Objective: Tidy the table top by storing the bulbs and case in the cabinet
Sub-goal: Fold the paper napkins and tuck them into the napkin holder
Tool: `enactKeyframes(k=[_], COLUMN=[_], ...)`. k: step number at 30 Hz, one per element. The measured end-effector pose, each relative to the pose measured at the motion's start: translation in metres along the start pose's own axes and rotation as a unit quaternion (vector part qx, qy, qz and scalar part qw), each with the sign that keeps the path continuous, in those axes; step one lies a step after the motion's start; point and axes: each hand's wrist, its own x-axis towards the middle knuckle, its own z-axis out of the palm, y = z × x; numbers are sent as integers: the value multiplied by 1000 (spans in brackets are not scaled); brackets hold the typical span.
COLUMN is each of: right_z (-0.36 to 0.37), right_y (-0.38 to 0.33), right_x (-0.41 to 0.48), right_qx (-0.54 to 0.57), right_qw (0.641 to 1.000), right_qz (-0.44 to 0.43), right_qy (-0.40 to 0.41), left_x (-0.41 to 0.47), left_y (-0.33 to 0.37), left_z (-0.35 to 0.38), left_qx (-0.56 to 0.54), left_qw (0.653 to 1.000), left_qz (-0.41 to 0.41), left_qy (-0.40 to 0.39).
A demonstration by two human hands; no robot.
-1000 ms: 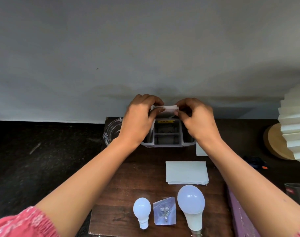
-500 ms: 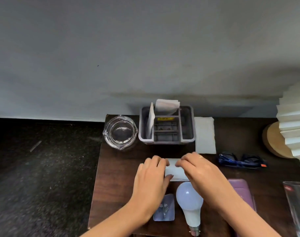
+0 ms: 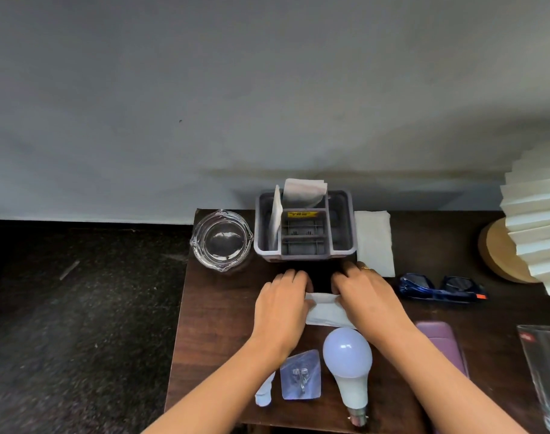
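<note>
A large white bulb (image 3: pixel 348 361) lies on the dark wooden table (image 3: pixel 217 314), base toward me. A smaller bulb (image 3: pixel 264 394) lies to its left, mostly hidden under my left forearm. A purple case (image 3: pixel 441 343) lies at the right, partly under my right forearm. My left hand (image 3: pixel 283 305) and my right hand (image 3: pixel 367 296) both press on a white folded tissue (image 3: pixel 325 310) in front of the grey organiser tray (image 3: pixel 345 227), each gripping one end.
A clear glass ashtray (image 3: pixel 220 239) stands at the back left. Tissues stick up in the tray, and another tissue (image 3: pixel 374 242) lies beside it. Blue sunglasses (image 3: pixel 439 288), a pleated lamp (image 3: pixel 537 233), a drinking glass (image 3: pixel 546 371) and a clear packet with a hook (image 3: pixel 300 375) are near.
Both hands came back from the organiser tray, where they left a tissue standing, down to the folded tissue on the table. They now grip its ends.
</note>
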Motion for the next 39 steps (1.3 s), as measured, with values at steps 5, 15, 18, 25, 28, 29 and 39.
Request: enactKeyframes(k=[5,15,18,25,28,29,39], right_z=[-8,-36,-52,-75,-83,-85,-69], right_y=[-3,-6,-7,-9,-13,-14,-15], right_x=[-10,-40,-39,-28,-20,-17,8], right_qx=[33,297,335,373,381,383,356], right_qw=[998,941,919,896,889,887,909], right_qz=[2,3,1,7,-4,-8,13], right_qy=[61,165,208,240,254,258,215], left_x=[-14,-31,-24,0,5,6,20], left_y=[2,-2,1,6,7,7,-5], left_z=[-8,-38,-53,-95,-107,-110,-90], left_qx=[-82,-250,-255,-174,-153,-153,-97], left_qw=[994,959,950,953,949,947,964], left_qz=[42,66,92,140,145,147,96], left_qy=[66,117,152,204,234,242,227])
